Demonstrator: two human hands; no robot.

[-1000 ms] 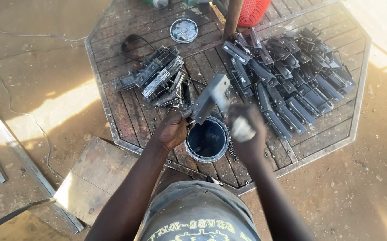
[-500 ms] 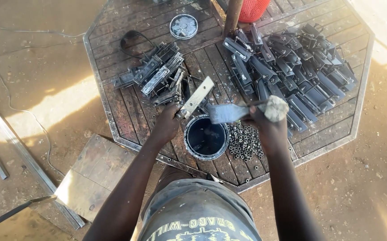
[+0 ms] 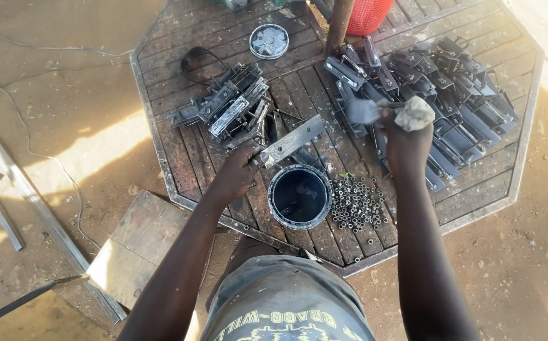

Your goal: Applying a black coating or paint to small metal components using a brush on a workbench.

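The left hand [image 3: 241, 170] pinches one end of a flat metal bar [image 3: 293, 140], fingers closed on it, holding it slanted on the octagonal slatted table [image 3: 179, 145] just above a round black tin [image 3: 300, 196]. The right hand [image 3: 405, 136] is raised over the table's right half, fist closed around a grey rag [image 3: 414, 113] and the handle of a brush [image 3: 365, 111] whose pale head sticks out to the left. A heap of small nuts [image 3: 357, 203] lies just right of the tin. A large pile of dark metal brackets [image 3: 451, 107] covers the table's right side beneath the right hand; a smaller pile [image 3: 229, 107] sits just beyond the left hand. Farther back rest a round lid [image 3: 269, 41], a post [image 3: 338, 25] and a red basket [image 3: 368, 14].
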